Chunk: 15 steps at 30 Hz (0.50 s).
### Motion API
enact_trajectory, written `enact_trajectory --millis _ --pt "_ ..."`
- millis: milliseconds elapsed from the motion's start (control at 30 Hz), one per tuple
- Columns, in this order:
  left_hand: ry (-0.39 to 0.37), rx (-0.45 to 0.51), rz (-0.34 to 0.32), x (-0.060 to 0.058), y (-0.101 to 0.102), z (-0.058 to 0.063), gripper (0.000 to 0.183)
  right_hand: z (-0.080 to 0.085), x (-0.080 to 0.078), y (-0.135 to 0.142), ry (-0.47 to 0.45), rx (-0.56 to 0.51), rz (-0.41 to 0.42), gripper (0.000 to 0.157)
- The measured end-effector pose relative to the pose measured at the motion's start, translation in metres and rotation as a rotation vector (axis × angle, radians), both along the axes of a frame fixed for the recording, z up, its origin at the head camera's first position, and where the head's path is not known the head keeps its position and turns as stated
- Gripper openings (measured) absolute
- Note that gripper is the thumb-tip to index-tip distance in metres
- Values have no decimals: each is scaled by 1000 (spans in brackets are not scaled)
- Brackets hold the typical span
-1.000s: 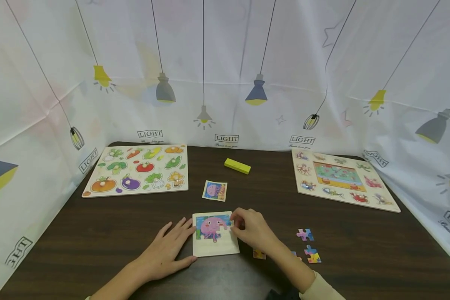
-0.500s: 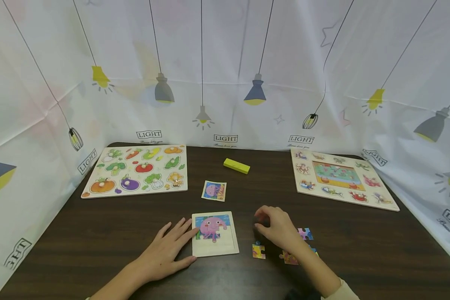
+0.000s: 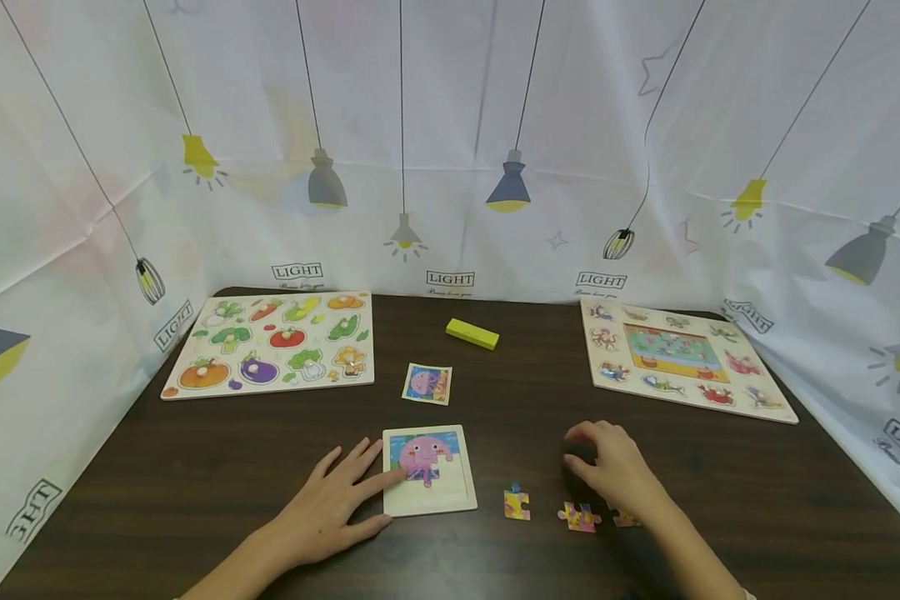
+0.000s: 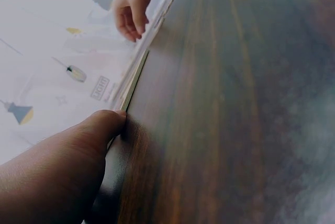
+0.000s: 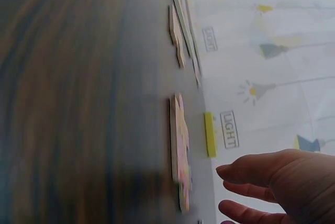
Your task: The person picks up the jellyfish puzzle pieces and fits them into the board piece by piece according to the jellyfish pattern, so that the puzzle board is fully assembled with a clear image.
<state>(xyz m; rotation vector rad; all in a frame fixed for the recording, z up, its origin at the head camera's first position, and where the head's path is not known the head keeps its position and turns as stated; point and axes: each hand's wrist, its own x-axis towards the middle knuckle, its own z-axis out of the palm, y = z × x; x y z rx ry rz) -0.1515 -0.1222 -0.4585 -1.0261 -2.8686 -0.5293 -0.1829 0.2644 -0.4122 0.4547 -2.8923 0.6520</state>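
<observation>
A square wooden puzzle tray (image 3: 453,497) lies on the table, with a pink octopus picture (image 3: 421,453) partly filling its upper area. My left hand (image 3: 337,502) rests flat beside it, fingers spread, one fingertip over the picture's lower left. To the right, my right hand (image 3: 613,467) hovers over the table, thumb and fingers apart with nothing between them. Loose jigsaw pieces lie near it: a yellow one (image 3: 517,505), a pink and yellow one (image 3: 580,517), and another (image 3: 625,518) partly hidden under the hand. In the right wrist view, pieces (image 5: 180,145) appear edge-on beside the fingers.
A small octopus picture card (image 3: 427,384) lies behind the tray, and a yellow block (image 3: 472,334) farther back. A vegetable peg board (image 3: 322,392) stands back left, a sea animal board (image 3: 607,333) back right. A printed curtain (image 3: 450,125) closes off the back.
My right hand has left the tray's right edge and moved right, over the loose pieces, uncovering two of them. The left index finger has slid farther onto the tray.
</observation>
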Motion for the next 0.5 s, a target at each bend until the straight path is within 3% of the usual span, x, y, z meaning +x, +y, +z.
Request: enact_trajectory --millis 367,500 --pt "-18 3 3 0 0 -1 55 0 10 39 -44 80 13 38" --pt "-10 4 0 0 -1 -1 56 -1 12 44 -61 82 33 38"
